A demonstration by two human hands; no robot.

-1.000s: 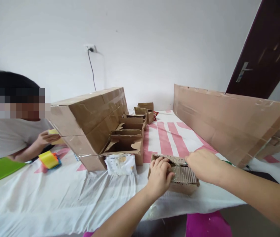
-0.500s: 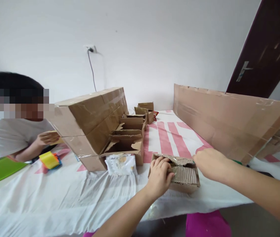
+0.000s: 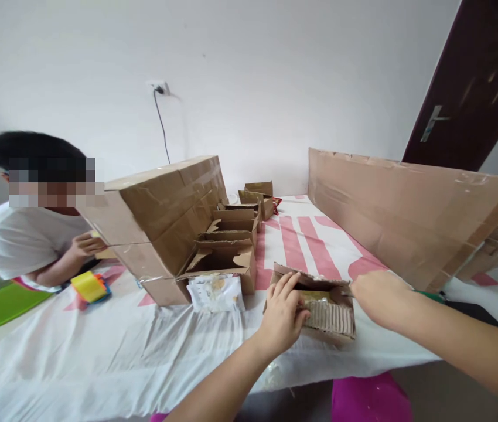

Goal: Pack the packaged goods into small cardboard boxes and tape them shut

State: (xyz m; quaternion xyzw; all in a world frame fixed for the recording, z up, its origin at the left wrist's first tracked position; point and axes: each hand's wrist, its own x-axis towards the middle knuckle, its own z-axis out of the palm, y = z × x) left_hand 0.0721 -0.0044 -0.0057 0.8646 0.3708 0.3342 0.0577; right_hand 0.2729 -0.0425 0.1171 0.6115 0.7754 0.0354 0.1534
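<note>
A: What's nearest?
B: The left hand (image 3: pixel 282 313). It is half open, thumb and fingers spread over one end of the small box (image 3: pixel 334 321), and it has hold of that. The fingers reach straighter than a second ago.
A: And the box?
B: Right under that hand, gaping wider now. The ridged near flap (image 3: pixel 319 313), beside the thumb, used to almost meet the far one; now a broad gap shows the inside.
A: The right hand (image 3: pixel 378 296)?
B: It has slid away from the left hand, off the flaps to the box's other end. It looks curled, but blur hides the fingertips, so I can't tell what it grips. A green thing (image 3: pixel 430 296) behind its wrist has shifted along with it.
A: What's beside the left hand?
B: To its left, a white packet (image 3: pixel 217 293) leans on an open box (image 3: pixel 246 271), first in a row running away from the hand. Those haven't moved.
A: Farther left?
B: Past the tall cardboard block (image 3: pixel 174 205), another person (image 3: pixel 24 240) holding something yellowish has leaned closer to it.
A: Farthest from the hands?
B: The wall socket (image 3: pixel 158 88), with a dark plug in it.
</note>
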